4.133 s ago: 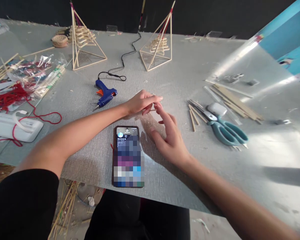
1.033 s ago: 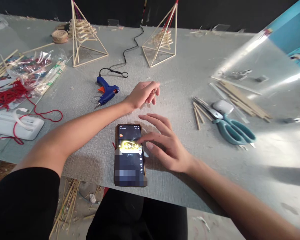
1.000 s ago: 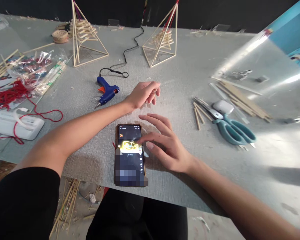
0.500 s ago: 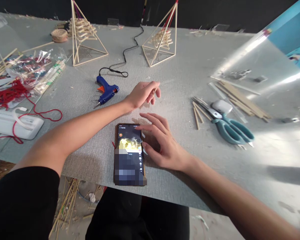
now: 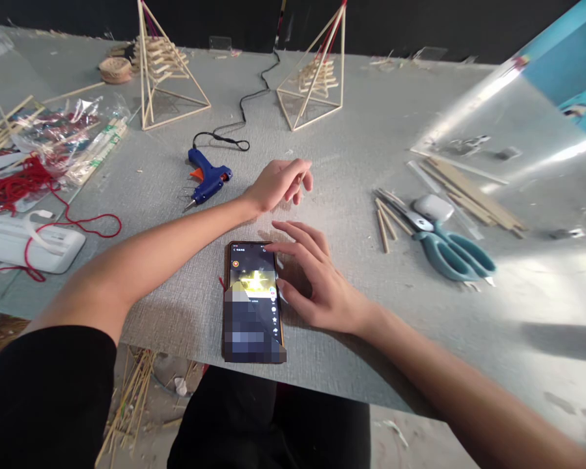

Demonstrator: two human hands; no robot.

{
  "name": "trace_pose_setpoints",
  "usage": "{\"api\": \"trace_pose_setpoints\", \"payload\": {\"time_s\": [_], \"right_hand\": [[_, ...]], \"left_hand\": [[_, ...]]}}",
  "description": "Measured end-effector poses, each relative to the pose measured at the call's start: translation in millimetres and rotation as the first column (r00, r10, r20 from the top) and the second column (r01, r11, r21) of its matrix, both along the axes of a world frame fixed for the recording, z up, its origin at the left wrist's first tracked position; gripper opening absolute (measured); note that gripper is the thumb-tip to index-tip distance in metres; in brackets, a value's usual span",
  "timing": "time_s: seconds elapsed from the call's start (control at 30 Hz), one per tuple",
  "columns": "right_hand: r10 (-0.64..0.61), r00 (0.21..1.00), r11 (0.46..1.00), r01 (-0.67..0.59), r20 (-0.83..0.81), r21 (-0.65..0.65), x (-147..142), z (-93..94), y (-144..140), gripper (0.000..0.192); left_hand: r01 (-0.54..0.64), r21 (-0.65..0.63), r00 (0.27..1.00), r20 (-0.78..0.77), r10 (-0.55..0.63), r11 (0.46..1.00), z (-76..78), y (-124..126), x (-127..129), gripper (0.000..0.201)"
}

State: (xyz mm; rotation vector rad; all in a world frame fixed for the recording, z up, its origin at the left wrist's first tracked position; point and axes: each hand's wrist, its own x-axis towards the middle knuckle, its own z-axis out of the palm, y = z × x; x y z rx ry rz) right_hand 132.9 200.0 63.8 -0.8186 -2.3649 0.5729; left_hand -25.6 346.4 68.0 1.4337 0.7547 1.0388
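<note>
A phone (image 5: 252, 301) lies lit on the grey mat (image 5: 176, 306) near the table's front edge. My right hand (image 5: 315, 283) rests just right of it with fingers spread, the index fingertip touching the phone's upper right corner. My left hand (image 5: 277, 185) hovers beyond the phone, fingers loosely curled around what looks like a short thin wooden stick (image 5: 301, 177). A blue glue gun (image 5: 206, 180) lies left of that hand, its black cord running to the back.
Two stick pyramids (image 5: 168, 71) (image 5: 317, 78) stand at the back. Teal scissors (image 5: 452, 253), loose sticks (image 5: 385, 225), a white case (image 5: 433, 206) and wooden strips (image 5: 473, 195) lie to the right. Red yarn (image 5: 17, 185) and a white box (image 5: 29, 242) sit left.
My right hand drew back from near the left hand to the phone, then slid its fingertips up toward the screen's top right. The picture on the screen changed. My left hand barely moved.
</note>
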Motion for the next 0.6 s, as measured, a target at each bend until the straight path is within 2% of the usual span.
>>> {"api": "trace_pose_setpoints", "payload": {"time_s": [0.23,0.43,0.6], "right_hand": [[0.003,1.0,1.0,-0.003,-0.008,0.002,0.1,0.5,-0.1,0.051],[0.077,0.997,0.997,-0.077,-0.001,0.016,1.7,2.0,1.1,0.032],[0.022,1.0,1.0,-0.022,0.013,0.016,2.0,0.3,0.9,0.043]], "left_hand": [[0.0,0.013,1.0,0.003,0.0,1.0,-1.6,0.7,-0.1,0.066],[0.013,0.019,1.0,0.009,-0.013,1.0,-3.2,2.6,-0.5,0.065],[0.009,0.021,1.0,0.015,-0.009,1.0,-3.8,2.8,-0.1,0.064]]}}
